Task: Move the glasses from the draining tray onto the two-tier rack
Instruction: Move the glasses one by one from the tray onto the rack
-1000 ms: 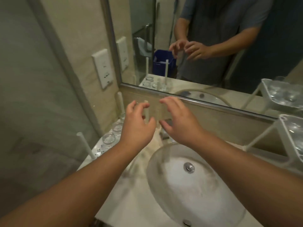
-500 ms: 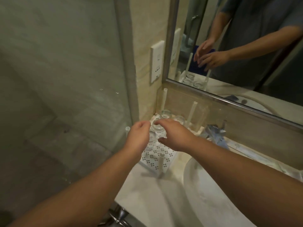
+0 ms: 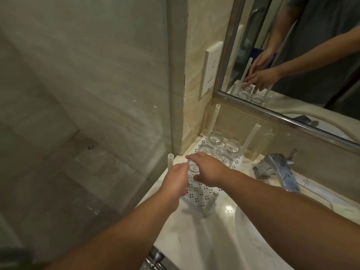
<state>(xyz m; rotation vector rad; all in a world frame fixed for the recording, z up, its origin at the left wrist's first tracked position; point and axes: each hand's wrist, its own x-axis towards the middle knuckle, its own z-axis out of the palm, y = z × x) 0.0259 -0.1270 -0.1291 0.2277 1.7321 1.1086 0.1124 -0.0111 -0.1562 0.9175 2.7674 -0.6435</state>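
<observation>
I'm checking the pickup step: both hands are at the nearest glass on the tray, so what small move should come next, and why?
Probably close the fingers on the nearest glass and lift it straight up. The left hand and right hand flank it, it still appears to sit on the draining tray, and four other glasses stand close behind.

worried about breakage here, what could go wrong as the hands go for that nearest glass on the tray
1. The nearest glass sits close to four other upturned glasses; the right hand reaching over it could knock them together.
2. Upright white posts ring the draining tray; a lifted glass could clip one beside the left hand.
3. The tray sits near the countertop edge, so a slipped glass might fall to the floor.
</observation>
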